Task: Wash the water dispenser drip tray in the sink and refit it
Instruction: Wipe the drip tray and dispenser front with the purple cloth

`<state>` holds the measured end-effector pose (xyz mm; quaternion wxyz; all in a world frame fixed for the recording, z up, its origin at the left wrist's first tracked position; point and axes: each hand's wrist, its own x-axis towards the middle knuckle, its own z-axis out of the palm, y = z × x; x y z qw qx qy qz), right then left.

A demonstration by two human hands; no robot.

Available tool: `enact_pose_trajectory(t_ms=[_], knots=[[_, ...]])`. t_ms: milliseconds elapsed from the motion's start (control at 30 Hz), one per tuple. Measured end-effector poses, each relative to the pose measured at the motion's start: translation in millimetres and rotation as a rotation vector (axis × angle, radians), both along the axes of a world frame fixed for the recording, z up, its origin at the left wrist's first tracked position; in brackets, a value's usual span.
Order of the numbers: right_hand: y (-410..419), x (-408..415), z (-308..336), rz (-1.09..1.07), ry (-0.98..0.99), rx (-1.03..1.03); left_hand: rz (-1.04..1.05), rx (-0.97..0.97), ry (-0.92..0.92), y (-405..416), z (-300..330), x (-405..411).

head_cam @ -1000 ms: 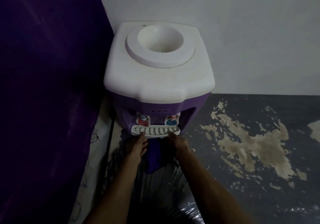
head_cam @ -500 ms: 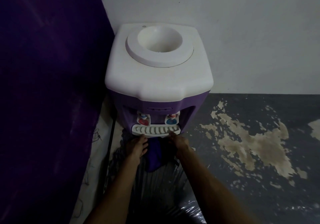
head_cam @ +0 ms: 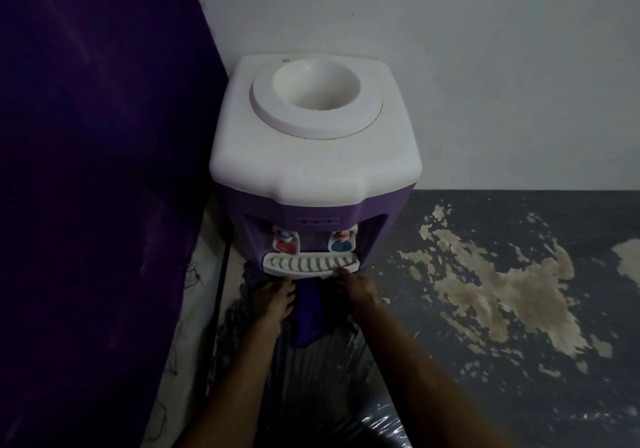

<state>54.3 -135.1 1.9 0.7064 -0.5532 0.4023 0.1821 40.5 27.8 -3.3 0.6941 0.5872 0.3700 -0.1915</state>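
Both hands (head_cam: 277, 295) (head_cam: 356, 288) grip the drip tray (head_cam: 310, 263).

The scene is dim and the colours look muted. The white top of the water dispenser (head_cam: 315, 143) is the brightest part, lit softly from above. The purple curtain (head_cam: 97, 170) on the left falls into near black. A weak glare sits on the plastic sheet (head_cam: 374, 420) near the bottom. Straight lines bend at the edges, and fine detail is soft and grainy.
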Motion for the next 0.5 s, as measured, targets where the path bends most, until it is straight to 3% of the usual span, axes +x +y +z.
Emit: enact_pose_trajectory(t_ms=[100, 267, 367, 500], knots=[[3, -4, -5, 0.197, -0.025, -0.259, -0.008, -0.002, -0.003, 0, 1, -1], [25, -16, -5, 0.593, -0.099, -0.516, -0.018, -0.017, 0.007, -4, 6, 1], [29, -16, -9, 0.647, -0.056, -0.681, -0.028, -0.011, 0.002, -5, 4, 0], [25, -13, -6, 0.693, -0.082, -0.752, -0.023, -0.029, -0.002, -4, 3, -1]])
